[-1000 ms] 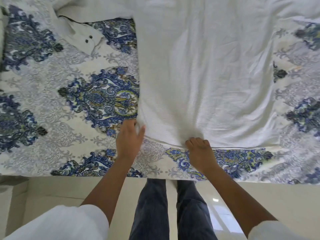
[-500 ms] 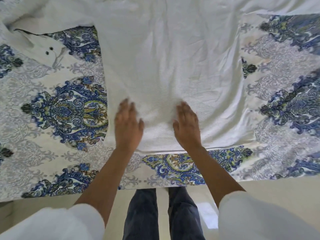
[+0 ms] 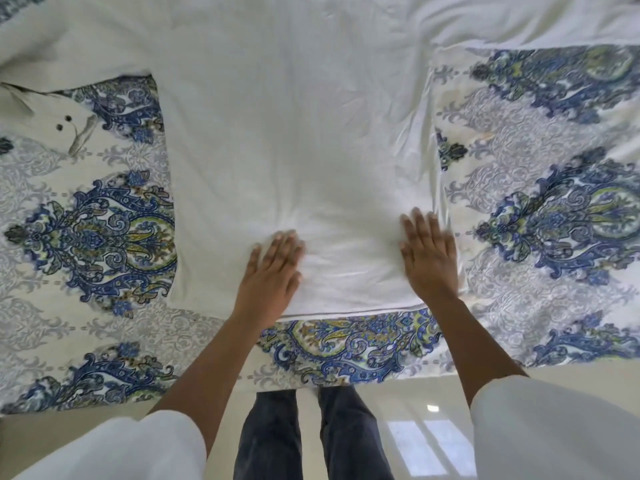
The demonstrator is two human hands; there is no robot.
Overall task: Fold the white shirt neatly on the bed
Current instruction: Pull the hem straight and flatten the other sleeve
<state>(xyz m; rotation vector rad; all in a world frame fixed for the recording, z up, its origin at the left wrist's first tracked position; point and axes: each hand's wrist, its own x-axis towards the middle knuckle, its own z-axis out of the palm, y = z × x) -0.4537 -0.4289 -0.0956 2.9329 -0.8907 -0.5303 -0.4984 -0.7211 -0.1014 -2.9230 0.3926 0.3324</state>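
Blue and grey scrollwork covers the bed (image 3: 104, 244) right out to its near edge; on it the white shirt (image 3: 294, 133) lies spread flat, its long axis running from the hem (image 3: 346, 310) at six o'clock, closest to the person, straight away toward twelve. One shirt sleeve trails off toward ten o'clock and ends in a cuff (image 3: 65, 126) with two dark buttons; the other side runs out of sight near one o'clock, so I cannot tell how it lies.

Both hands are on the lower body of the shirt, just above the hem. The left hand (image 3: 272, 271) lies flat with fingers straight and close together, pressing the cloth at about seven o'clock from the shirt's middle, with small creases fanning out from its fingertips; the right hand (image 3: 429, 258) lies flat too, fingers straight and a little spread, right at the shirt's side edge around five o'clock. Neither hand has hold of anything.

To my eye this is smoothing before the first fold. Any fold must turn on that six-to-twelve axis; the right hand already sits on a side edge, while the left hand is well inside its own edge, so the right side looks the readier to go over.

Below the bed edge, dark trousers (image 3: 273, 441) stand on a glossy pale floor (image 3: 426, 441).
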